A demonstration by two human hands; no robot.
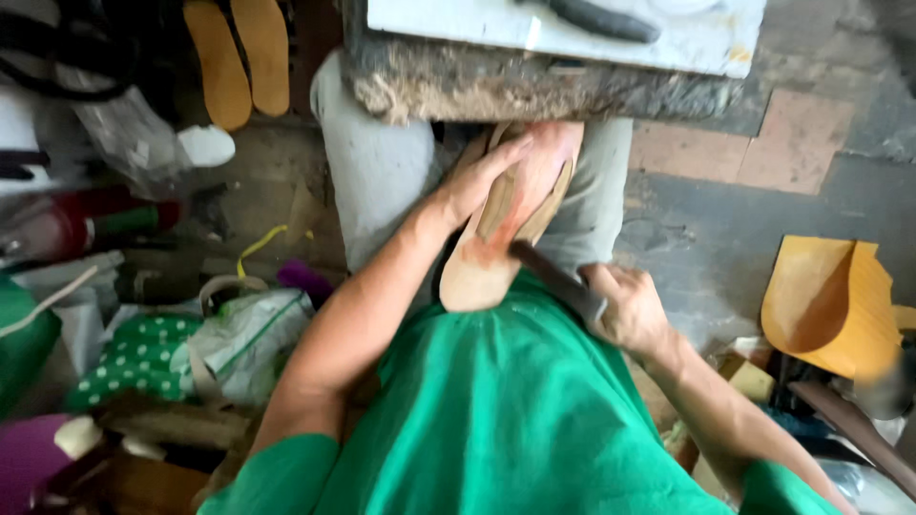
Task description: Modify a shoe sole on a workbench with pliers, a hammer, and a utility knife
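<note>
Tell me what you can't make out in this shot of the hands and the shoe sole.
Head view, the only one:
- Sole: its top end is hidden under the block.
- Tool: its tip is motion-blurred, so its kind is unclear; the handle is buried in the right hand.
- Left hand: fingers lie flat on the sole; the thumb is hidden.
- Dark object on the block: cut off by the top edge.

The bare left hand (482, 176) reaches up toward frame centre, fingers extended flat and together. The bare right hand (625, 305), lower right of centre, is curled in a closed grip, forearm bent.
</note>
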